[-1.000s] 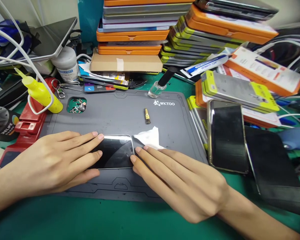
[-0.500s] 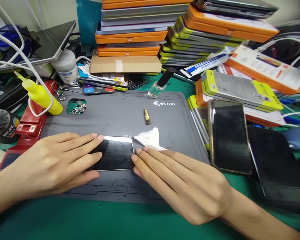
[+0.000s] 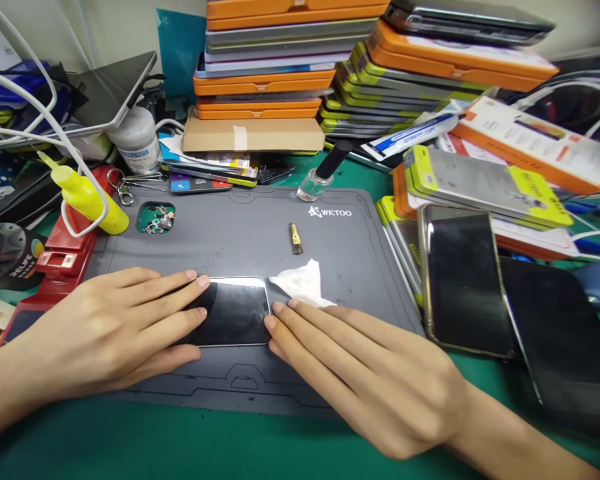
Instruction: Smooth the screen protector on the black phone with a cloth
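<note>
Phone [image 3: 237, 313] lies screen up on the gray mat [image 3: 220, 237] in the head view, closer to the mat's near edge than to its far edge, its long sides running left to right. The mat rests on the green table [image 3: 155, 443]. Left hand [image 3: 115, 327] is spread palm down across the phone's left part, fingertips on the glass and thumb along the near side; its grip is released, the fingers straight and uncurled. Right hand [image 3: 375, 373] reaches in over the mat's near right corner, fingers straight and close together, with the tips at the phone's right edge. Whether its grip pinches anything cannot be told, since the palm and most of the thumb are hidden.

White tissue [image 3: 303, 281] lies just beyond the right fingers, partly covered by them. Behind it is a small brush [image 3: 295, 239], bristles toward the mat's near edge. A glass bottle [image 3: 314, 185] with a black cap stands near the far right corner, and metal bits [image 3: 156, 220] sit in the cutout at the far left corner. Past the mat's right edge, a gold-framed phone [image 3: 463, 280] lies beside a black device [image 3: 555, 340].
</note>
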`<action>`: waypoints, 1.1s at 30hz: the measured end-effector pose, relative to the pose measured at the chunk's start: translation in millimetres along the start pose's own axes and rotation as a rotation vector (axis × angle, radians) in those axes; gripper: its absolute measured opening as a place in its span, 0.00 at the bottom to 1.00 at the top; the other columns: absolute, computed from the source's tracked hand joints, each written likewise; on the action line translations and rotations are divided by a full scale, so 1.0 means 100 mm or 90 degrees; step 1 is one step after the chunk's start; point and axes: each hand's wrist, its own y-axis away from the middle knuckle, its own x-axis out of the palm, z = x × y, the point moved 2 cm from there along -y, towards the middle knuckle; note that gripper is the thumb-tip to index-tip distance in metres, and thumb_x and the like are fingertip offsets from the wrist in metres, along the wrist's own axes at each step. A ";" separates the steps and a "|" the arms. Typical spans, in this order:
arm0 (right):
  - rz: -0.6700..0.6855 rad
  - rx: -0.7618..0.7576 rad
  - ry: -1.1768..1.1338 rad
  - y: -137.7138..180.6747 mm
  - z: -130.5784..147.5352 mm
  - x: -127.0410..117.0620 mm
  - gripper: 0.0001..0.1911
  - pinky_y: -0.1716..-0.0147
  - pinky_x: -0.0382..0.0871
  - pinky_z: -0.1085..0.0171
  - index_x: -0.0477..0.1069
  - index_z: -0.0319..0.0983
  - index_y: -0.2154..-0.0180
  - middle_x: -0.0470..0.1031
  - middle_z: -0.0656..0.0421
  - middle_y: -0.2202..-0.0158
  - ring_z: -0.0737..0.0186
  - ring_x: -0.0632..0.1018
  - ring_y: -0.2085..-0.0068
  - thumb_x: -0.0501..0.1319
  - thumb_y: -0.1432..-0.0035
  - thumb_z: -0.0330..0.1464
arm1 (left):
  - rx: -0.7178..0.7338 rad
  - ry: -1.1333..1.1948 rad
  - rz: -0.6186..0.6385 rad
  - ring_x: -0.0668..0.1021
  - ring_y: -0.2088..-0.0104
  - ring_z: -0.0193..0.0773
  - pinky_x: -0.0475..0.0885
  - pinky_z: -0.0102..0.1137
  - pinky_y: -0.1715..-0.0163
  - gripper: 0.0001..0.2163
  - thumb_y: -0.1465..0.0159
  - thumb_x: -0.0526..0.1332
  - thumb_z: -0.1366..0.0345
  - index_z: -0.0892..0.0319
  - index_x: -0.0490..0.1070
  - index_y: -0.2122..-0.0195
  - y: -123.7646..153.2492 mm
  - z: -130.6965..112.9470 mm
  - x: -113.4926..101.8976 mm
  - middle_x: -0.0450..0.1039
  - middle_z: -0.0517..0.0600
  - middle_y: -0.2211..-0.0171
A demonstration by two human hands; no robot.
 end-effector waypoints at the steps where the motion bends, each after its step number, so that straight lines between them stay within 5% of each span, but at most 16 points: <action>1: -0.003 0.000 0.003 0.01 0.00 0.00 0.12 0.59 0.86 0.54 0.81 0.25 0.49 0.88 0.46 0.53 0.47 0.89 0.55 0.65 0.28 0.27 | -0.001 0.001 -0.002 0.86 0.43 0.44 0.81 0.38 0.45 0.12 0.22 0.60 0.58 0.60 0.78 0.47 0.00 0.00 0.00 0.83 0.54 0.41; 33: -0.042 0.069 -0.083 0.02 -0.07 -0.02 0.10 0.51 0.85 0.55 0.82 0.30 0.50 0.88 0.51 0.52 0.52 0.88 0.50 0.66 0.29 0.26 | 0.016 -0.020 0.000 0.86 0.43 0.47 0.83 0.40 0.46 0.12 0.23 0.61 0.58 0.60 0.78 0.47 0.02 -0.01 0.01 0.82 0.56 0.40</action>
